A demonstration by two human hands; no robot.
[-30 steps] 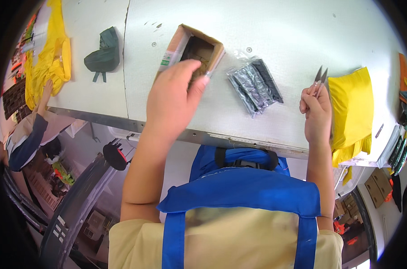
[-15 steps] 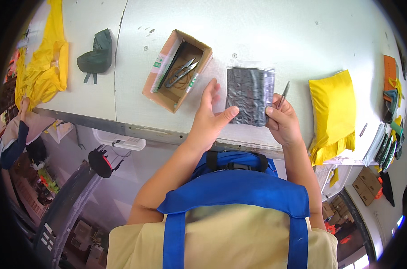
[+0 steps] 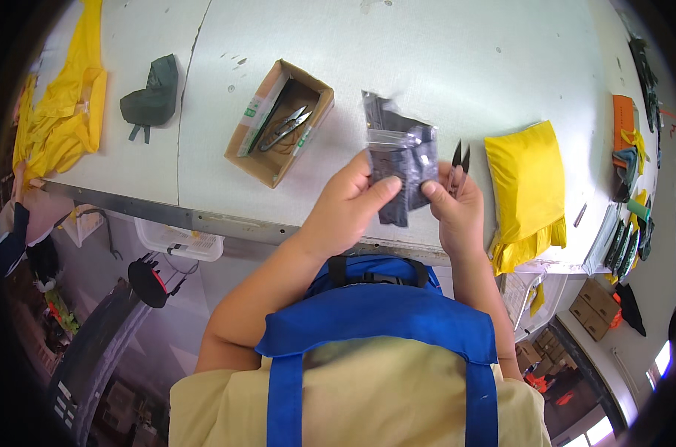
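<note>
A clear plastic bag point(image 3: 401, 153) with folded black material inside is held up between my hands over the table's near edge. It is bent and tilted, its surface shiny and creased. My left hand point(image 3: 357, 197) grips its left side, thumb across the front and fingers behind. With thumb and fingers my right hand point(image 3: 457, 205) pinches the lower right edge. Thread snips point(image 3: 460, 162) are also in my right hand, their two dark blades pointing up and away; their handle is hidden by the fingers.
Left of the bag stands an open cardboard box point(image 3: 257, 165) with more snips point(image 3: 286, 130) inside. A dark green cloth item point(image 3: 152, 97) lies farther left. To the right rests a folded yellow bundle point(image 3: 528, 194). At far left, another person's hand point(image 3: 19, 182) touches yellow fabric point(image 3: 66, 112).
The bag has gone from flat and upright to bent and tilted. My left hand has closed onto it from its side. The snips' blades now show apart. The whole view has shifted slightly.
</note>
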